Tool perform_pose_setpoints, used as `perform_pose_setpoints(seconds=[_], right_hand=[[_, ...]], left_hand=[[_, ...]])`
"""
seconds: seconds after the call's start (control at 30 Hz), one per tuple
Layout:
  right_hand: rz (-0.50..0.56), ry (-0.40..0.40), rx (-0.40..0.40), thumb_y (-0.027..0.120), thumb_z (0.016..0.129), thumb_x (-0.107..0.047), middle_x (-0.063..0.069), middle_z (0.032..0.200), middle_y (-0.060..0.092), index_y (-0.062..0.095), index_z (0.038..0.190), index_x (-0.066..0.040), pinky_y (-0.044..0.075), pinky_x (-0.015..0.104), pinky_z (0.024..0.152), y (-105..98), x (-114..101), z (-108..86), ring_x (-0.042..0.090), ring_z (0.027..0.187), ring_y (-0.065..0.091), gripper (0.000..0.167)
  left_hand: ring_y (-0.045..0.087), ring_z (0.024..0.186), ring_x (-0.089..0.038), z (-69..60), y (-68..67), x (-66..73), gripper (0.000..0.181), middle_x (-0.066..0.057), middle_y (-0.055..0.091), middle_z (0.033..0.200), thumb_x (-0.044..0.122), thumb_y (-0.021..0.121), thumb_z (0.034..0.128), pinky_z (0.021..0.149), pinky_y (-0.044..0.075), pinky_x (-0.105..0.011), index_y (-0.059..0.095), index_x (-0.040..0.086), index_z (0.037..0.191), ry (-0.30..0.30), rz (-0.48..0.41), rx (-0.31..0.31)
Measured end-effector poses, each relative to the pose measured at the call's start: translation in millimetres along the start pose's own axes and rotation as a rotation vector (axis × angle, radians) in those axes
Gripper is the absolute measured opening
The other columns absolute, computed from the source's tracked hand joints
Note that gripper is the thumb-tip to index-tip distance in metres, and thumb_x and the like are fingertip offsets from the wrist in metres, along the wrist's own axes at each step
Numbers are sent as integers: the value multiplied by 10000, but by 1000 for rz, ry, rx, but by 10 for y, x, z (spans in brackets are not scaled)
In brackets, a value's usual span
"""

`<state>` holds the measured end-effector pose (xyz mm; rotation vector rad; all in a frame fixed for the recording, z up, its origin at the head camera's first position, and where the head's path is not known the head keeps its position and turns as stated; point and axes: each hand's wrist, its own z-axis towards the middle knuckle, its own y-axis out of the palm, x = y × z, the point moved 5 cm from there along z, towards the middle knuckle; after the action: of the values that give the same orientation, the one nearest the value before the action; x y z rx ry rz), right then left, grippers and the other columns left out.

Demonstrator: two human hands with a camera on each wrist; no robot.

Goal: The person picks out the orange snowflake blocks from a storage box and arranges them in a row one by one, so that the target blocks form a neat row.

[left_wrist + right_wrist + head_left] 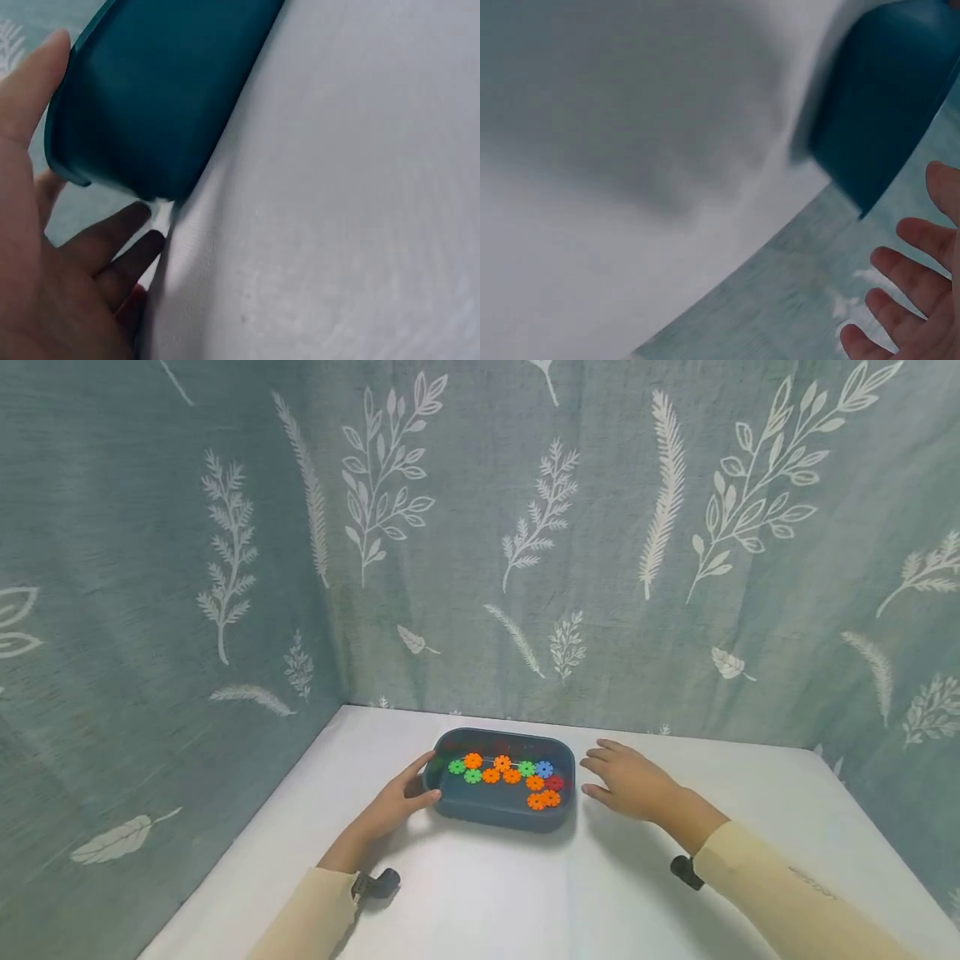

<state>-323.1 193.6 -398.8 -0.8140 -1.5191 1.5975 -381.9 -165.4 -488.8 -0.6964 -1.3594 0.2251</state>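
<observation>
Dark-teal oblong plastic tray [495, 815]: on the white table [480, 893], containing multicoloured flower-shaped discs [512, 776]; probably light, stiff, smooth; best held at both ends.
Left hand [393, 805]: thumb and fingers grip one end.
Right hand [632, 782]: fingers spread, near the tray, not touching.

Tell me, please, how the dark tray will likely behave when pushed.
The tray probably stays stiff: its sides look firm and smooth. It seems unlikely to tip, being wide and low. The discs, seemingly loose inside, may slide.

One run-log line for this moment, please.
left hand: holding left end of tray | right hand: near right end, not touching | colored discs: inside tray
</observation>
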Motion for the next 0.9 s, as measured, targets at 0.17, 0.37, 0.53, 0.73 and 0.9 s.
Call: perform_pose_setpoints(seconds=[0.17,0.37,0.53,0.73,0.9], right_hand=[[78,-91,58,681,923,-304,105,1191,635,674,1174,-40,372,477,1065,37,-235,331,335,1250,488,364],[113,-145,42,755,847,-194,23,963,646,725,1056,-66,493,388,893,184,-331,614,223,969,556,247],[158,-85,-149,773,828,-200,-42,956,680,751,1060,-137,512,366,861,303,-414,688,162,909,576,242],[152,-86,-201,760,812,-66,-71,917,697,772,981,-172,528,356,867,349,-482,744,148,895,636,199],[152,-91,-207,745,818,-49,-86,857,678,775,915,-184,534,343,826,417,-481,846,126,826,618,170]], left_hand=[[321,1381,-409,-67,-50,-19,856,-200,323,1532,397,780,819,1079,234,-640,313,286,1528,-10,-38,63],[339,1376,-396,-65,22,-8,893,-182,353,1521,461,799,776,1069,229,-661,323,332,1520,-21,-31,69],[368,1360,-394,-80,103,-9,879,-173,386,1503,472,795,775,1059,229,-676,330,360,1513,-12,-33,65],[376,1358,-385,-94,72,24,857,-163,376,1512,437,786,800,1062,241,-664,322,356,1516,0,-36,67],[372,1362,-380,-96,46,20,853,-158,365,1520,435,785,802,1069,247,-647,323,356,1515,-7,-39,73]])
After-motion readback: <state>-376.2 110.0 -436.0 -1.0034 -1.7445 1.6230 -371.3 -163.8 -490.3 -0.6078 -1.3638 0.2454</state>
